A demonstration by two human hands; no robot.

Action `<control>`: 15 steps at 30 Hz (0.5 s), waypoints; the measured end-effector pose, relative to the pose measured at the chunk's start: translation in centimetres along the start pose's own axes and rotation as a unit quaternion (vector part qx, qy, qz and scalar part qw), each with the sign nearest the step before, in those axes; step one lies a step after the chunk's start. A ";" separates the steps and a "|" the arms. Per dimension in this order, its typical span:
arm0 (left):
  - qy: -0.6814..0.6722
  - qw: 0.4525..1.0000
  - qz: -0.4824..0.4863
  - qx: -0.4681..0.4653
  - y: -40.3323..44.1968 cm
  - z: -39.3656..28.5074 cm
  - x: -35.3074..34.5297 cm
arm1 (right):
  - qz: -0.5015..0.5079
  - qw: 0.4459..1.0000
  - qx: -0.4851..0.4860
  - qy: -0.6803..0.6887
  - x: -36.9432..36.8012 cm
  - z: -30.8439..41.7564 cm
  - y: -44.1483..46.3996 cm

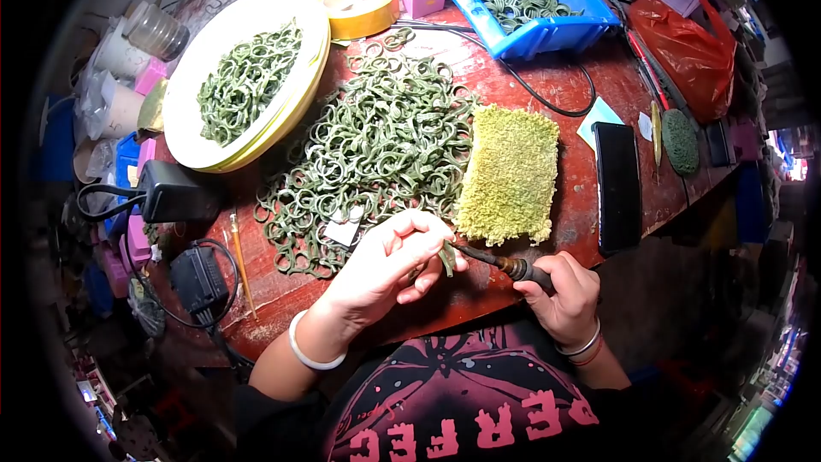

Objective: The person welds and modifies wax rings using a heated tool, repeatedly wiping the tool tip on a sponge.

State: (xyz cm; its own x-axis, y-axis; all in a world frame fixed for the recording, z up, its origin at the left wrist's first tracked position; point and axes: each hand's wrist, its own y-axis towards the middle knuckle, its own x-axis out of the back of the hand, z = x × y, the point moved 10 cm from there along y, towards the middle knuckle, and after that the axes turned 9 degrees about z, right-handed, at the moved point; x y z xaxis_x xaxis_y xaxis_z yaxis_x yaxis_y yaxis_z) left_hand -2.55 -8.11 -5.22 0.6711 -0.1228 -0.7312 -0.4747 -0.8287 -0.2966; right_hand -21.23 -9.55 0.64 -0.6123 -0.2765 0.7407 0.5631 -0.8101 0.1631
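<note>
Between the thumb and fingers of my left hand (396,258) is a small green ring (448,258), seen partly edge-on. My right hand (563,298) is closed around the dark handle of a slim tool with a thin metal tip, which looks like a soldering iron (505,264). Its tip points left and reaches the green ring; whether they touch I cannot tell. Just beyond my hands lies a yellow-green spongy pad (510,173). A wide heap of loose green rings (376,141) spreads to its left, with a small white tag (343,227) on it.
Stacked pale plates (182,124) with more rings stand at the back left, beside yellow tape (363,27). A blue bin (547,37) holds rings at the back. To the right lie a black phone (617,188) and a red plastic bag (684,51). Cables and a black adapter (198,284) are left.
</note>
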 end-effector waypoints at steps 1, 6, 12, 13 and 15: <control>0.000 1.000 0.000 0.001 0.0 0.0 0.0 | 0.000 1.000 -0.001 0.000 -0.1 -0.1 0.0; 0.006 1.000 -0.004 0.004 0.0 0.1 0.1 | -0.015 1.000 0.004 0.008 0.0 -0.1 -0.1; 0.009 1.000 -0.005 0.004 -0.1 0.0 0.1 | 0.002 1.000 -0.003 -0.004 -0.1 0.1 0.0; 0.009 1.000 -0.005 0.003 -0.1 0.0 0.1 | 0.002 1.000 -0.003 -0.004 0.0 0.1 0.0; 0.007 1.000 -0.003 0.003 -0.1 0.0 0.0 | 0.004 1.000 -0.002 -0.008 0.0 0.1 0.1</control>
State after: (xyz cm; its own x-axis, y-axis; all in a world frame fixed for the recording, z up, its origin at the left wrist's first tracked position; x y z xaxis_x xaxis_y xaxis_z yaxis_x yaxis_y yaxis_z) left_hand -2.49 -8.05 -5.23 0.6820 -0.1248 -0.7206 -0.4737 -0.8261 -0.3052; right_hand -21.15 -9.55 0.69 -0.5990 -0.2750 0.7521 0.5661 -0.8097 0.1549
